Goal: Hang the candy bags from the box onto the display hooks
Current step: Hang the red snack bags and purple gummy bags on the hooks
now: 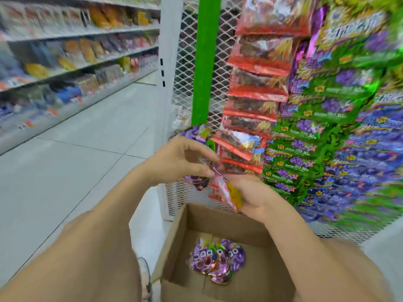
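Both hands are up over the box (181,232), just short of the mesh panel (187,62).

- Left hand (178,160): thumb and forefinger pinch purple candy bags (197,182) by the top edge.
- Right hand (255,197): fingers curled round a pink-and-yellow bag (229,192). Its long axis looks roughly upright, top end toward the left pinch, though blur makes this uncertain.
- Hooks are hidden behind the hung red packs (255,101), and the right hand is nearer them.
- Spare purple bags (218,260) lie on the box bottom.
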The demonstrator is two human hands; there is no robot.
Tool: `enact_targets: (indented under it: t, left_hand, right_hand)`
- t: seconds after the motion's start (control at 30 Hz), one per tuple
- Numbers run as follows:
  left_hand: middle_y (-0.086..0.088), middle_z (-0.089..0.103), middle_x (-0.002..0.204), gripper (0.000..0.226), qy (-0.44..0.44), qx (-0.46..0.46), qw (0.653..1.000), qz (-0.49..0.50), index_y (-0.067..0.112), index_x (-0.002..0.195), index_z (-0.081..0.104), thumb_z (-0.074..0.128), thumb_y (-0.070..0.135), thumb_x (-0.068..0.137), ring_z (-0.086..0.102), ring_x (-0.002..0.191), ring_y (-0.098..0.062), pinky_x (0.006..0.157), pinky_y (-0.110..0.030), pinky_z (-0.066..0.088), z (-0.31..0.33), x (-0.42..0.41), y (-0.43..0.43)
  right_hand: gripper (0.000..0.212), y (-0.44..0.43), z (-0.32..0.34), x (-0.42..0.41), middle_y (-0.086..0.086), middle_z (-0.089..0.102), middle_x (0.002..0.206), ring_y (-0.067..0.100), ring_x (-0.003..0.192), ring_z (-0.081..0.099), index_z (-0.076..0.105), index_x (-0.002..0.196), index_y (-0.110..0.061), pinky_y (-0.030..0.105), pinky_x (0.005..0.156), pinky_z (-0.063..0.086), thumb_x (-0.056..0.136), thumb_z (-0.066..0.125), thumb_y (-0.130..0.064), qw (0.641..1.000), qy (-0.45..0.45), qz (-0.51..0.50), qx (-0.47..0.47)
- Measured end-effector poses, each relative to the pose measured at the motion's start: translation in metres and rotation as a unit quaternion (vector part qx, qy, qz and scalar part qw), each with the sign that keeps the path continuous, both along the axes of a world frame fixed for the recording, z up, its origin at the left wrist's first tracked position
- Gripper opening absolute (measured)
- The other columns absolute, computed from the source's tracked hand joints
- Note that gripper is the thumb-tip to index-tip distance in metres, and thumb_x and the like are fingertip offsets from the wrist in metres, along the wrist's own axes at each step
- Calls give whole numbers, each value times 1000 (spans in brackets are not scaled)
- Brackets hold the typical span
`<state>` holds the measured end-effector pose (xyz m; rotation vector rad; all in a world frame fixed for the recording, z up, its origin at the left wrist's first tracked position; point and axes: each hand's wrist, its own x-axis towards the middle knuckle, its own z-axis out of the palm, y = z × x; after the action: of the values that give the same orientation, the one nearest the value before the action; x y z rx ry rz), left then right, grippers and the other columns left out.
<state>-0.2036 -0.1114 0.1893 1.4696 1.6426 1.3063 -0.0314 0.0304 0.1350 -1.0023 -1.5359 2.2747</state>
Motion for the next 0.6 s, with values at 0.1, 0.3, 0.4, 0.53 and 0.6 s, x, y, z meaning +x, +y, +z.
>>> enact_targets:
  t: [0.1, 0.3, 0.4, 0.53, 0.6]
  left_hand:
    - [17, 77, 103, 36, 104, -11, 984, 145, 26, 114, 79, 82, 4, 86, 73, 94, -10, 90, -40, 59, -17, -29, 7]
    - [2, 71, 122, 27, 235, 55, 913, 329, 24, 120, 73, 70, 13, 95, 65, 111, -17, 96, -27, 46, -19, -54, 39]
    - [2, 77, 108, 16, 260, 23, 906, 332, 27, 110, 75, 74, 23, 95, 70, 103, -24, 89, -38, 55, -22, -56, 51]
    - [3, 78, 89, 21, 266, -54, 894, 356, 32, 97, 71, 66, 48, 84, 73, 91, -32, 75, -44, 59, -21, -59, 53]
    - [4, 78, 84, 24, 231, -62, 901, 362, 31, 86, 73, 64, 51, 77, 75, 87, -28, 77, -42, 59, -16, -64, 50]
  right_hand:
    - [37, 2, 12, -5, 13, 79, 110, 27, 96, 77, 72, 123, -7, 45, 89, 62, 88, 79, 0, 996, 35, -55, 63]
    - [10, -10, 51, -17, -11, 77, 76, 7, 76, 73, 77, 85, -18, 29, 74, 58, 95, 78, -22, 874, 9, -27, 484]
    - [25, -9, 65, -30, 5, 68, 69, 25, 69, 63, 70, 79, -13, 41, 70, 52, 95, 71, -32, 782, 4, -23, 623]
    - [19, -2, 77, -57, -2, 66, 74, 31, 80, 57, 66, 86, -26, 42, 70, 37, 102, 61, -19, 755, 0, -29, 655]
    - [19, 5, 77, -73, -3, 71, 93, 31, 96, 61, 69, 110, -27, 38, 73, 33, 104, 57, -13, 769, 2, -44, 638]
